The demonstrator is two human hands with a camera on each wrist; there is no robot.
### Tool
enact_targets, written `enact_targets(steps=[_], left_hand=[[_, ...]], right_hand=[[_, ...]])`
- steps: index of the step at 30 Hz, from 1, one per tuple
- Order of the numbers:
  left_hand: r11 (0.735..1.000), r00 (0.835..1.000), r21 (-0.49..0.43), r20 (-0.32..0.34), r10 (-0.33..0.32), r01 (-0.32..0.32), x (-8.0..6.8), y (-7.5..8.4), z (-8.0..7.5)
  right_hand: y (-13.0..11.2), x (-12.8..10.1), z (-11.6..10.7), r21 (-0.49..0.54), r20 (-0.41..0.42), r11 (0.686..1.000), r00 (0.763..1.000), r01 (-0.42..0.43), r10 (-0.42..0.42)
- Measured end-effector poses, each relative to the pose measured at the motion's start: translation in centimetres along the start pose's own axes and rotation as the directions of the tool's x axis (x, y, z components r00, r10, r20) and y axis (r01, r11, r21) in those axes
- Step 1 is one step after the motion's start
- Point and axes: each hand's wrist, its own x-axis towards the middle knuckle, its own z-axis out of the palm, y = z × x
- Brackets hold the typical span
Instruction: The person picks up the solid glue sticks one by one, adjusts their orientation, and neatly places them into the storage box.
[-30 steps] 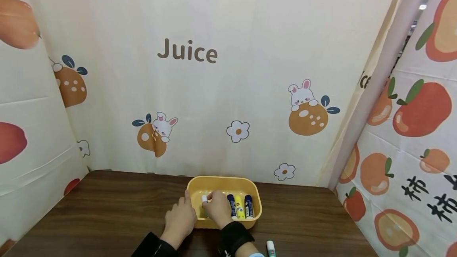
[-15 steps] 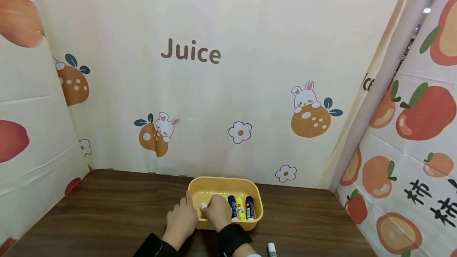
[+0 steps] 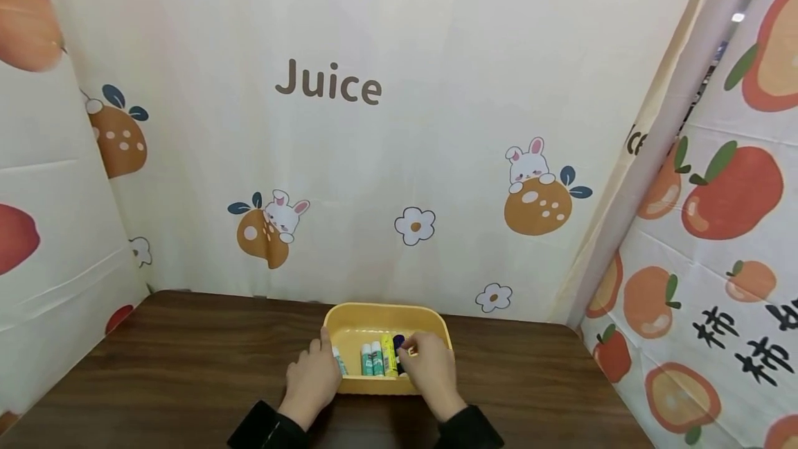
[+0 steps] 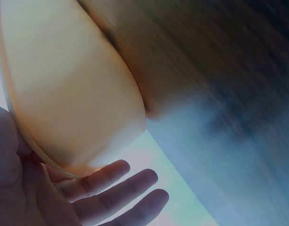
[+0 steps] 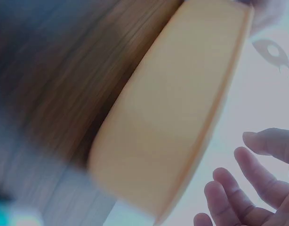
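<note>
A yellow bin (image 3: 368, 385) stands on the table with several glue sticks inside. One white-and-teal glue stick (image 3: 339, 360) leans at its left end. In the middle are two more teal ones (image 3: 372, 360), a yellow glue stick (image 3: 389, 355) and a dark blue glue stick (image 3: 399, 342). My left hand (image 3: 314, 373) holds the bin's left wall, thumb and fingers on either side of the rim. Over the right part of the bin is my right hand (image 3: 431, 369), its fingertips close to the dark blue stick. The right wrist view shows loosely bent fingers (image 5: 224, 188) with nothing between them.
The brown wooden table (image 3: 206, 366) extends to both sides of the bin. Behind it hangs a cream curtain (image 3: 349, 158) with fruit prints. A blurred teal-and-white thing (image 5: 12, 219) lies at the lower left of the right wrist view.
My right hand has let go of the white-capped stick at the bin's left and moved right, uncovering the teal sticks. The left hand has stayed at the left wall.
</note>
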Motion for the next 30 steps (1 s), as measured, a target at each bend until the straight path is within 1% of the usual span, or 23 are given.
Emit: enact_targets(steps=[4,9,13,16,19,24,26,28,30], left_hand=[[1.000,1.000,-0.003,-0.004,0.006,-0.006,0.1,-0.1,-0.3],[1.000,1.000,-0.007,-0.011,0.005,-0.005,0.2,-0.2,-0.6],[1.000,1.000,-0.010,-0.005,0.009,-0.009,0.2,-0.1,-0.6],[1.000,1.000,-0.010,0.002,0.011,-0.011,0.1,0.0,-0.7],[1.000,1.000,-0.006,0.015,0.004,-0.004,0.1,0.1,-0.7],[1.000,0.999,-0.001,0.040,-0.006,0.006,0.1,0.2,-0.5],[1.000,0.999,-0.002,0.040,-0.003,0.003,0.0,0.2,-0.4],[1.000,0.999,-0.004,0.035,0.006,-0.005,0.0,0.3,-0.4],[1.000,1.000,-0.002,0.029,0.011,-0.011,0.0,0.3,-0.3]], right_hand=[[2.3,-0.9,-2.1,0.022,-0.015,0.996,0.996,-0.085,0.085],[5.1,-2.2,-3.7,0.044,0.003,0.981,0.982,-0.188,0.188],[7.0,-3.4,-4.5,0.016,0.032,0.972,0.971,-0.236,0.235],[8.1,-4.4,-4.8,-0.008,0.078,0.964,0.960,-0.267,0.267],[9.0,-5.1,-5.0,-0.022,0.151,0.951,0.939,-0.309,0.309],[10.2,-6.3,-4.8,-0.066,0.285,0.922,0.879,-0.380,0.383],[10.5,-6.7,-4.5,-0.076,0.327,0.919,0.861,-0.387,0.390],[10.7,-7.2,-4.2,-0.073,0.363,0.920,0.849,-0.386,0.385],[10.8,-7.5,-4.0,-0.063,0.385,0.921,0.842,-0.385,0.378]])
